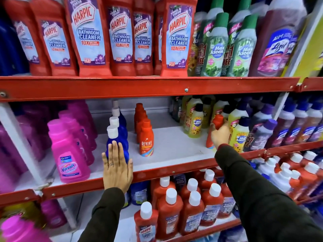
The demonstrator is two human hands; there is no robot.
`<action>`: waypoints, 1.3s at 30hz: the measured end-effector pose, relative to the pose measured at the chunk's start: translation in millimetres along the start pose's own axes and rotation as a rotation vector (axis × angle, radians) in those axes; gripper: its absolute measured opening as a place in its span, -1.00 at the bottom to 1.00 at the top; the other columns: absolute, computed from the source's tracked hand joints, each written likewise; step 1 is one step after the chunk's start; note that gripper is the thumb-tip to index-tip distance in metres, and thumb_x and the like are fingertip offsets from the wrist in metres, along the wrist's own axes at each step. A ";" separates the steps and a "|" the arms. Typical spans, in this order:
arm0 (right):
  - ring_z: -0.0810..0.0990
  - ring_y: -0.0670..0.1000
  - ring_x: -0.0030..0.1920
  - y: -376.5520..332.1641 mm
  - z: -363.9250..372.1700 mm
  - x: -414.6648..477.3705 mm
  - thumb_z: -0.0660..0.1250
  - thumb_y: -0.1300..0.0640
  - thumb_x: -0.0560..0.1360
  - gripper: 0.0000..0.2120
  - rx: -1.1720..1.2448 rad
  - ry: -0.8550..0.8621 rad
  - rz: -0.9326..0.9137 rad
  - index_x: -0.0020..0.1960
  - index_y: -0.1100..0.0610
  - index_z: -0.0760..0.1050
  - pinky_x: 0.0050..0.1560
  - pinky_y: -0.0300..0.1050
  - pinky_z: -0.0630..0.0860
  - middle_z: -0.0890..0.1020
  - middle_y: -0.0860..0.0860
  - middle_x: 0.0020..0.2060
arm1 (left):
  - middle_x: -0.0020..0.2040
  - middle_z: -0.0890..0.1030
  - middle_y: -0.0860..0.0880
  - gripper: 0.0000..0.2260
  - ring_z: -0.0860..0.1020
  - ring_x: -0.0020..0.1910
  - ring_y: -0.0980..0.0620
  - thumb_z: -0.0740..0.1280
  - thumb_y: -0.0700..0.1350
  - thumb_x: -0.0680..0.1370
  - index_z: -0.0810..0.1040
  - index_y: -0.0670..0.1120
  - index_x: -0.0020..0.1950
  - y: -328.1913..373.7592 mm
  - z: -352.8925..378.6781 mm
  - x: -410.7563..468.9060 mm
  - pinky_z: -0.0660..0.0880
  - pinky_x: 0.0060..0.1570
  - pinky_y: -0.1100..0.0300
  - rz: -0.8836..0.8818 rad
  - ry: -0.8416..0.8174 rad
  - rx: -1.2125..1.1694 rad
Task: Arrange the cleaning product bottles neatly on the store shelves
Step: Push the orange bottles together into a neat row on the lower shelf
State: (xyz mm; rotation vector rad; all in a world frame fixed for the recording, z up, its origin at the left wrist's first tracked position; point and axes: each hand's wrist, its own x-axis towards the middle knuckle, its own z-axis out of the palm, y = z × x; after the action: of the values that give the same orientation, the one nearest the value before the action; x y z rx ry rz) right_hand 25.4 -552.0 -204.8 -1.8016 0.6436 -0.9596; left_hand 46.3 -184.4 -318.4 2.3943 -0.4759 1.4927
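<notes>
On the middle shelf [174,149] — two hands at upright bottles.
Left hand [116,169] flat-open against blue bottle [116,137]; right hand [219,136] grips an orange bottle [218,121] — cap far, beside yellow ones [238,135].

Upright blue bottle [116,144] and orange Revive bottle [146,139] on middle shelf [174,147].

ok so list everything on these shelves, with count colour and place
Harpic bathroom cleaner bottles: about six showing, red, top shelf left
Max Kleen bottles: several, green, top shelf right
Lizol bottle: one, purple, top right
Vanish bottles: a row, pink, middle shelf left
blue bottles: a row, white caps, middle shelf
Revive bottles: a row, orange, middle shelf centre
yellow Max Kleen bottles: several, middle shelf right
white-capped red bottles: many, bottom shelf
left hand: flat against front blue bottle
right hand: grip on an orange bottle
</notes>
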 end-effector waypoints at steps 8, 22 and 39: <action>0.59 0.17 0.25 0.4 -9.5 -12.2 0.48 0.15 0.53 -0.55 0.085 -0.002 -0.008 0.36 0.20 0.45 0.31 0.10 0.52 0.62 0.18 0.24 | 0.68 -0.33 -0.13 -0.39 -0.30 0.68 -0.05 -0.12 0.04 0.72 -0.27 -0.18 0.67 -1.2 0.8 -1.1 -0.30 0.64 -0.05 -0.012 -0.031 0.002; 0.69 0.01 0.02 -59.3 32.9 -114.6 0.64 0.03 0.34 -0.56 0.189 -0.167 -0.216 0.14 0.13 0.62 0.14 0.02 0.63 0.72 0.03 -0.01 | 0.69 -0.30 -0.14 -0.30 -0.27 0.68 -0.07 0.04 0.00 0.66 -0.24 -0.19 0.68 -4.4 3.6 -2.9 -0.33 0.64 -0.08 0.003 -0.007 0.048; 0.66 -0.10 -0.06 -68.8 81.5 -177.5 0.63 -0.23 0.25 -0.51 0.076 -0.272 -0.245 0.03 -0.04 0.56 -0.11 -0.43 0.47 0.68 -0.12 -0.09 | 0.70 -0.26 -0.16 -0.32 -0.24 0.69 -0.09 0.03 0.00 0.67 -0.22 -0.20 0.69 -5.7 5.1 -2.5 -0.33 0.64 -0.09 0.026 -0.013 0.064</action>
State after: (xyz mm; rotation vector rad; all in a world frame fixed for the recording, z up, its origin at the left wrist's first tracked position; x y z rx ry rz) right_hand -3.6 -347.4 -218.6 -1.9278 0.2174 -0.8639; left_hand 51.8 -180.9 -323.3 2.4567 -0.4703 1.5264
